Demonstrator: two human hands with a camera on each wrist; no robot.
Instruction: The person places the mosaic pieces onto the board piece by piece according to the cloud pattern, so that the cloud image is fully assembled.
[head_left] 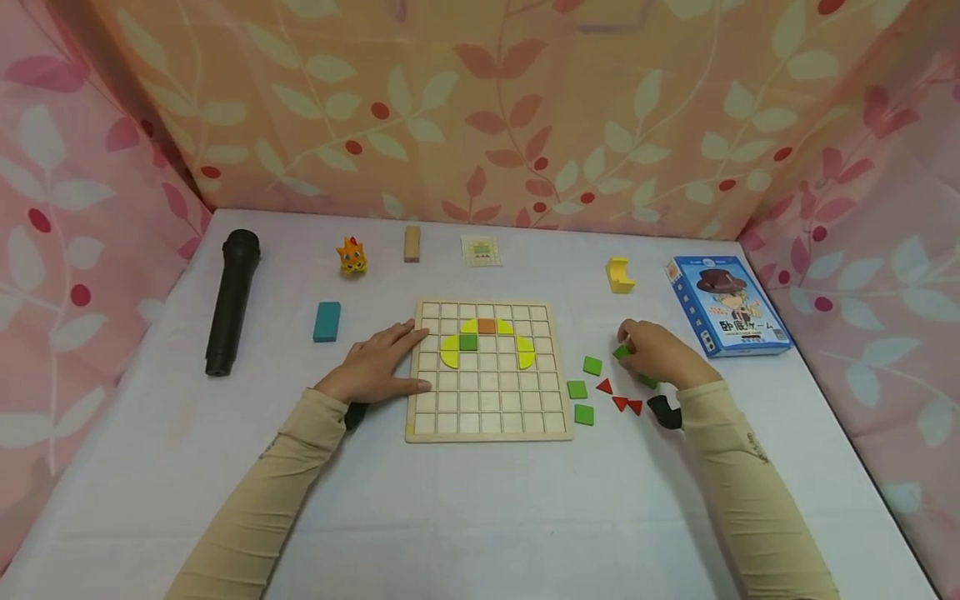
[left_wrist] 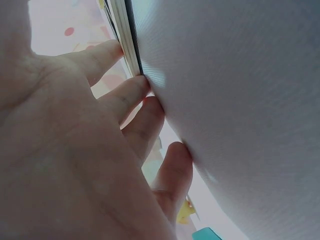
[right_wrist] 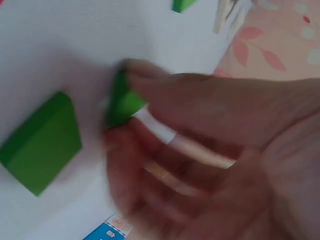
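A wooden grid board (head_left: 491, 425) lies in the middle of the table. Yellow curved pieces (head_left: 527, 353), an orange square (head_left: 487, 326) and a green square (head_left: 468, 342) sit in its upper cells. My left hand (head_left: 375, 367) rests along the board's left edge, fingers extended and touching the rim. To the right of the board, my right hand (head_left: 663, 357) pinches a green square tile (right_wrist: 122, 102) between thumb and fingers. Another green tile (right_wrist: 42, 145) lies close by that hand. More loose green tiles (head_left: 577, 389) and three red triangles (head_left: 619, 403) are between hand and board.
A black microphone (head_left: 232, 304), a teal block (head_left: 327, 322), an orange toy figure (head_left: 352, 256) and a wooden block (head_left: 412, 244) stand to the left and back. Behind the board lies a small pattern card (head_left: 481, 251). A yellow piece (head_left: 619, 275) and a blue box (head_left: 729, 305) are at right.
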